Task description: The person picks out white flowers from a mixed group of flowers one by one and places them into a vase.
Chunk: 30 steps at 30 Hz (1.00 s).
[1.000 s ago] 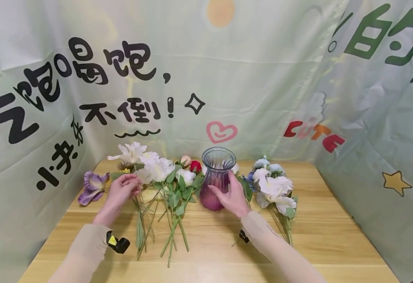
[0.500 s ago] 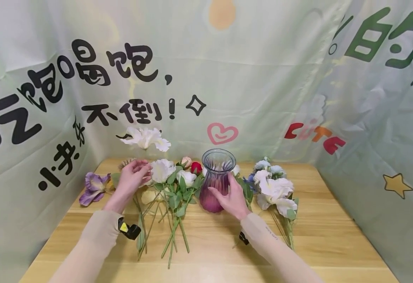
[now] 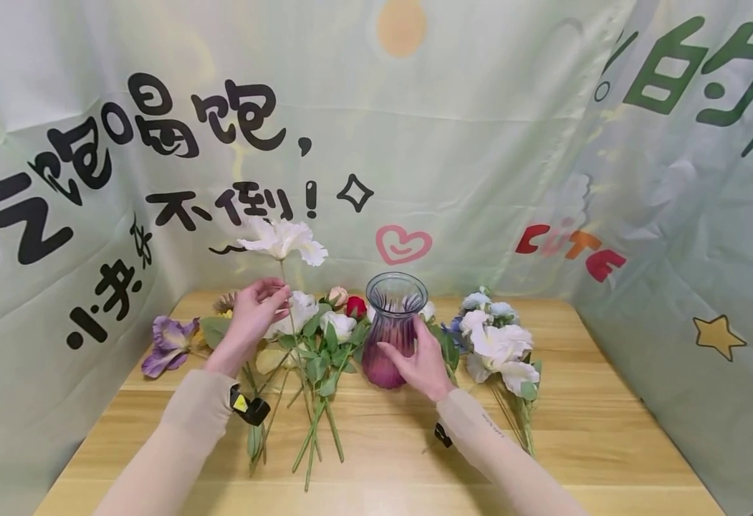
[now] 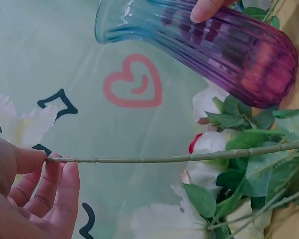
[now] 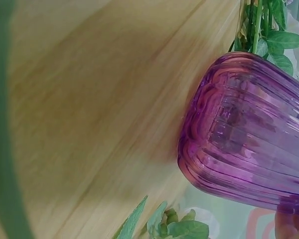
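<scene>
My left hand (image 3: 253, 315) pinches the thin green stem (image 4: 139, 160) of a white, ruffled artificial flower (image 3: 284, 240) between thumb and fingers. The bloom stands upright above the hand, and the stem hangs down in front of the other flowers. Right of it, a ribbed glass vase (image 3: 379, 364), bluish at the flared rim and purple-pink below, stands upright on the table. My right hand (image 3: 424, 364) holds the vase's right side, thumb across its front; the fingers behind are partly hidden. In the right wrist view, the purple vase base (image 5: 229, 134) is close up.
Several green-stemmed flowers lie left of the vase, including a white rose (image 3: 339, 326) and a red rose (image 3: 355, 307). A purple flower (image 3: 168, 345) lies far left. White and blue flowers (image 3: 501, 344) lie at the right. A printed cloth (image 3: 479, 165) hangs behind the wooden table (image 3: 376, 459).
My left hand has lifted the white flower from the pile on the left and moved it rightward, toward the vase. My right hand has stayed on the vase.
</scene>
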Each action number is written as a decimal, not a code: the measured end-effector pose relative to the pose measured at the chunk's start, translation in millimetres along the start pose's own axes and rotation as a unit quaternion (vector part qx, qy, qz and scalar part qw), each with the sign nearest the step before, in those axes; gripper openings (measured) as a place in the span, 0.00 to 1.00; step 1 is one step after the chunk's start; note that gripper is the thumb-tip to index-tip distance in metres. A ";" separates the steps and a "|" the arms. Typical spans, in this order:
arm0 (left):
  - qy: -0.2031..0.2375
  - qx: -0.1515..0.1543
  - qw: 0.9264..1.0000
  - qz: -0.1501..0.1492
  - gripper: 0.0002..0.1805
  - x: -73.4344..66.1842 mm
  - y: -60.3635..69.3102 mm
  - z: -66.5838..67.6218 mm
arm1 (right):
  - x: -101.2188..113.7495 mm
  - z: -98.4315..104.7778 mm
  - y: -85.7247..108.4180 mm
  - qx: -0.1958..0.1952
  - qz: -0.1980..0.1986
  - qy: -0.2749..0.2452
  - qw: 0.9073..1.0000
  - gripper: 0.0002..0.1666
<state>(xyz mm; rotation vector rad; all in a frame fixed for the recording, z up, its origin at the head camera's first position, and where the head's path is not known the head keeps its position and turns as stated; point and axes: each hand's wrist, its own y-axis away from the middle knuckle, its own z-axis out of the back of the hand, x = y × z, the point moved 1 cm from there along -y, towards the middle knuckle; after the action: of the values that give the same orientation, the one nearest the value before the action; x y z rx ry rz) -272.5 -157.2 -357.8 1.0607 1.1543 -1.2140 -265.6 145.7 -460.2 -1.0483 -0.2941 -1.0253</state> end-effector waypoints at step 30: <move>0.021 -0.038 0.987 -0.154 0.14 -58.0 -3.9 -52.3 | -3.1 -2.6 0.7 -0.014 0.006 0.010 1.000 0.47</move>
<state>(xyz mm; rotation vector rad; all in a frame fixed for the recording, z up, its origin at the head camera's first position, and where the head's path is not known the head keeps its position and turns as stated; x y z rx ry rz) -280.3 -98.5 -306.7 0.8745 1.4253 -1.3784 -267.3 145.3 -463.9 -1.0635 -0.2575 -1.0300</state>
